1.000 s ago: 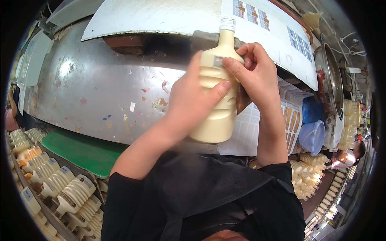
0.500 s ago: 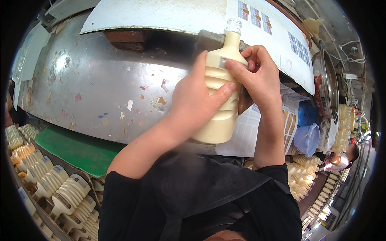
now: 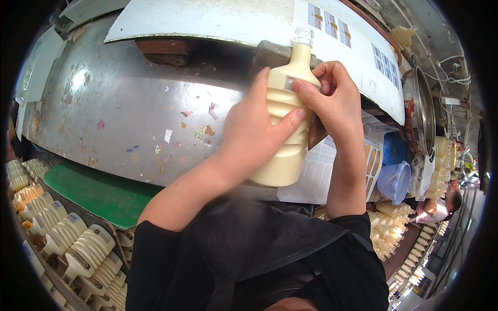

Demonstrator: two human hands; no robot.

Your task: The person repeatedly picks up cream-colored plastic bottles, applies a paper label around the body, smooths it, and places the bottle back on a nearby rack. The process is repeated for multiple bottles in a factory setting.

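Observation:
A cream-coloured bottle point(image 3: 287, 165) with a ribbed body and a clear threaded neck leans tilted over the metal table, its neck pointing away from me. My left hand point(image 3: 252, 122) is closed around its left side, thumb across the ribs. On the bottle's shoulder sits a small pale rectangular label point(image 3: 289, 83). My right hand point(image 3: 334, 96) pinches at the label's right end, its thumb tip pressed against the bottle and its fingers curled. Just behind the bottle lies a grey block point(image 3: 272, 54).
A raised white board point(image 3: 207, 18) with sticker sheets spans the far side. Label sheets point(image 3: 316, 171) lie on the right beside a translucent blue bucket point(image 3: 395, 181). Rows of cream bottles point(image 3: 91, 251) stand left, near a green board point(image 3: 98, 192). Another person point(image 3: 436, 210) is far right.
Hands and bottle hold nearly the same pose; the view has shifted very slightly. The person at far right has moved a little.

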